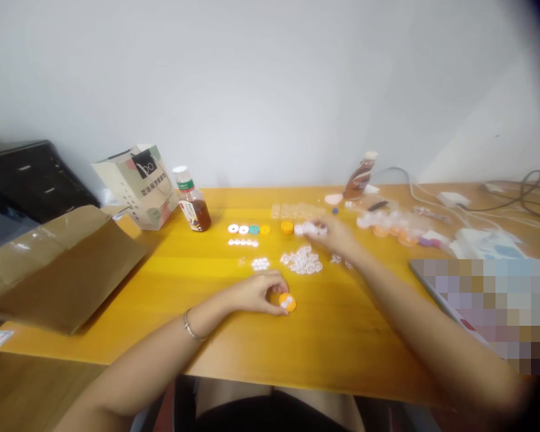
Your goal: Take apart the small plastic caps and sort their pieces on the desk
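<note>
My left hand [266, 292] is closed round the edge of an orange round piece [287, 302] with small white parts in it, low over the table. Farther back, my right hand [330, 236] reaches to a row of white round pieces [302, 229]; its fingers are blurred, and whether they grip one is unclear. Left of that row sit an orange cap [287, 228], a yellow ring [264, 230], a teal ring [254, 230] and white rings [233, 228]. Between my hands lie a pile of white openwork pieces [302, 260] and a cluster of small white discs [260, 264].
A brown paper bag [90, 270], a printed bag [139, 192] and a drink bottle [193, 204] stand at the left. Another bottle [360, 177], cables [517, 198] and a line of clear and orange pieces [387, 225] are at the right.
</note>
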Available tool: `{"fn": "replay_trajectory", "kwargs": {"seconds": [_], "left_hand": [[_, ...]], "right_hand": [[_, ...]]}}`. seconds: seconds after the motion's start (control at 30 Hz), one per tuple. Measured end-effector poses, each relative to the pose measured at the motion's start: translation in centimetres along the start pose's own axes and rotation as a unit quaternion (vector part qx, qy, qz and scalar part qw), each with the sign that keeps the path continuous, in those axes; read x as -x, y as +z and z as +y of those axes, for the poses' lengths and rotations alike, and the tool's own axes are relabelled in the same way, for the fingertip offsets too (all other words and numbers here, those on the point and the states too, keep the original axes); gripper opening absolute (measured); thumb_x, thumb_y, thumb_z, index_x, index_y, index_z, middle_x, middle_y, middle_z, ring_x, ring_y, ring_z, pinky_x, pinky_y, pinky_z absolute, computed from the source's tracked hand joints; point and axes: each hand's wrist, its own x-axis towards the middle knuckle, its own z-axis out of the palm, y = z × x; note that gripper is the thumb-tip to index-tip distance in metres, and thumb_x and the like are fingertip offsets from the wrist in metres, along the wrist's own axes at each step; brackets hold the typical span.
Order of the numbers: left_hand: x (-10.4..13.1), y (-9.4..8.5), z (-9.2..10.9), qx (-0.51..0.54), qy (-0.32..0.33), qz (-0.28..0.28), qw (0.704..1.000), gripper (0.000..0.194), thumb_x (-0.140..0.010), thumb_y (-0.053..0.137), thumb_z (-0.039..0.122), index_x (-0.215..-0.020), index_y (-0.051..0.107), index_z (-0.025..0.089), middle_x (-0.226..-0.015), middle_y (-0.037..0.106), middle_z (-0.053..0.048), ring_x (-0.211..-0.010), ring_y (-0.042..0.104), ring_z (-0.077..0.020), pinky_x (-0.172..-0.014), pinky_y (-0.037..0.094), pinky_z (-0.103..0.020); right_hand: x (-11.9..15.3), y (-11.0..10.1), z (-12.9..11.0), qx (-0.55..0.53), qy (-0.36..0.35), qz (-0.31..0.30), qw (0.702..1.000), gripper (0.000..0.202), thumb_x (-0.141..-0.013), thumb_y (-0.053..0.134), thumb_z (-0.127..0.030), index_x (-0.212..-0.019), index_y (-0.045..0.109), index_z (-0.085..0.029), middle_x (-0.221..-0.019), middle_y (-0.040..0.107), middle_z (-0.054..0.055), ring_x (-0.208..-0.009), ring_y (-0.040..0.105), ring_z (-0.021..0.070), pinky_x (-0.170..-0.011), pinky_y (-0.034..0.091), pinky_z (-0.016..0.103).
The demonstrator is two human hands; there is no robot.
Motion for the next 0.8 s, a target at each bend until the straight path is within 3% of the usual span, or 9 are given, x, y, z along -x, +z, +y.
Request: {"fn": "replay_trajectory", "kwargs": {"seconds": [0.23, 0.6, 0.73, 0.8], "left_hand": [[0.1, 0.0, 0.0, -0.007, 0.002, 0.002, 1.0, 0.036, -0.068, 0.069, 0.035, -0.095, 0.056, 0.016, -0.089, 0.055, -0.004, -0.08, 0.052, -0.014, -0.071, 0.042, -0.024], [0.0, -0.1, 0.0, -0.004, 0.003, -0.004, 1.0, 0.036, -0.068, 0.069, 0.037, -0.094, 0.056, 0.016, -0.088, 0.054, -0.004, -0.08, 0.051, -0.0143, -0.072, 0.042, -0.025], [0.0, -0.2, 0.1, 0.004, -0.002, -0.006, 1.0, 0.036, -0.068, 0.069, 0.036, -0.094, 0.057, 0.016, -0.089, 0.054, -0.004, -0.081, 0.051, -0.0145, -0.072, 0.042, -0.025], [0.0, -0.3, 0.2, 0.008, -0.002, -0.009, 1.0, 0.035, -0.069, 0.068, 0.036, -0.096, 0.057, 0.016, -0.09, 0.055, -0.005, -0.082, 0.051, -0.0146, -0.073, 0.042, -0.026]], "right_hand": [[-3.2, 1.6, 0.6, 0.088, -0.006, -0.053, 0.995, 0.024, -0.065, 0.059, -0.033, -0.08, 0.067, -0.015, -0.073, 0.062, 0.006, -0.071, 0.055, 0.0203, -0.059, 0.037, 0.027], [-3.2, 2.4, 1.2, 0.085, 0.008, -0.048, 0.995, 0.03, -0.064, 0.063, -0.035, -0.088, 0.066, -0.017, -0.086, 0.063, 0.008, -0.081, 0.056, 0.0238, -0.066, 0.041, 0.031], [-2.1, 2.1, 0.4, 0.043, 0.014, 0.027, 0.999, 0.036, -0.07, 0.059, -0.035, -0.101, 0.06, -0.017, -0.1, 0.06, 0.011, -0.09, 0.055, 0.0247, -0.074, 0.043, 0.035], [-0.6, 1.8, -0.6, -0.02, -0.019, 0.063, 0.998, 0.029, -0.076, 0.054, -0.034, -0.099, 0.058, -0.017, -0.096, 0.06, 0.009, -0.086, 0.056, 0.0219, -0.074, 0.044, 0.034]]}}
